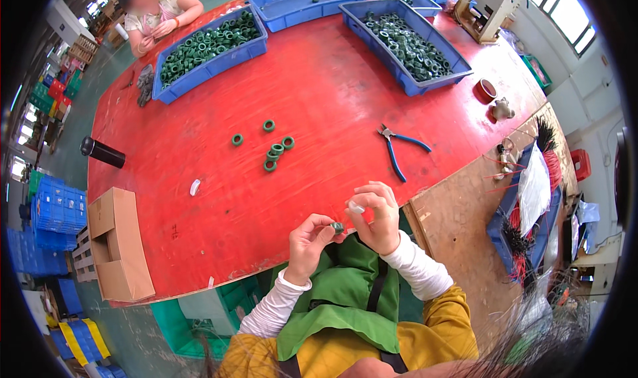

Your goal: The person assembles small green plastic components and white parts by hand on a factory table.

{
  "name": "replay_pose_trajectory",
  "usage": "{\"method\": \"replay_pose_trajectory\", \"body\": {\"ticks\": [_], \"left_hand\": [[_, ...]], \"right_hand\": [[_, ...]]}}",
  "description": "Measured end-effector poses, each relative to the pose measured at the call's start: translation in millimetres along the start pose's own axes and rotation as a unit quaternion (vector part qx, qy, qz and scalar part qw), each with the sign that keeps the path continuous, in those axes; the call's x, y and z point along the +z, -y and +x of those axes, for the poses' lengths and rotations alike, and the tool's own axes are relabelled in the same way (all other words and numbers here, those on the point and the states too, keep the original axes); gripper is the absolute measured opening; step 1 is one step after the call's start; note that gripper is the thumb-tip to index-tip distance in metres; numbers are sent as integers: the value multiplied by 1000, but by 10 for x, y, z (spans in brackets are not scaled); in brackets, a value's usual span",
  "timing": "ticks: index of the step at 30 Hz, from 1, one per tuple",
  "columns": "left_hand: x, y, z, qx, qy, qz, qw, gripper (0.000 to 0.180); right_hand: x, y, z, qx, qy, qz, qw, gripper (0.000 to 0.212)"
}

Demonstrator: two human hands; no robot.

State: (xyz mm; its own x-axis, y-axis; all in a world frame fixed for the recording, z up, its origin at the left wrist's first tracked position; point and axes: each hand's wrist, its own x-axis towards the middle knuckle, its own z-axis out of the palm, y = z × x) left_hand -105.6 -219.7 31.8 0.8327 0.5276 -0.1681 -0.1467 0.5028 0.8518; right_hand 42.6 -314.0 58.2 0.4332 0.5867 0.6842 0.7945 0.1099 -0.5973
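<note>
We see the left hand point(307, 240) raised just off the near edge of the red worktop point(319, 99), its fingers curled together and pinched on a small green ring point(337, 227) held between thumb and fingertips. The right hand point(376, 217) sits just beside it, touching or nearly touching the same ring, its fingers bent in and closed on a small white piece point(356, 208) at the fingertips; what that piece is we cannot tell. Both hands hover above a green apron point(342, 298).

On the worktop, towards its middle, we find a loose group of green rings point(274, 149). Blue-handled pliers point(399, 149) lie to their right, nearer the right edge, jaws slightly apart. Along the far edge stand blue trays point(211, 51) filled with more green rings. A cardboard box point(118, 244) rests on the near left corner, and another person point(159, 12) sits at the far left corner.
</note>
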Motion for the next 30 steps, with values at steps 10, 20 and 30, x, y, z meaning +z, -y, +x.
{"method": "replay_pose_trajectory", "body": {"ticks": [10,20,30], "left_hand": [[-94,-45,10,11,108,6,994,11],[-83,6,24,1,102,-69,992,9],[-59,78,4,0,54,-79,995,12]], "right_hand": [[55,-35,-160,-21,83,-3,996,28],[3,110,-377,375,160,400,821,31],[43,129,-437,251,161,257,919,20]]}}
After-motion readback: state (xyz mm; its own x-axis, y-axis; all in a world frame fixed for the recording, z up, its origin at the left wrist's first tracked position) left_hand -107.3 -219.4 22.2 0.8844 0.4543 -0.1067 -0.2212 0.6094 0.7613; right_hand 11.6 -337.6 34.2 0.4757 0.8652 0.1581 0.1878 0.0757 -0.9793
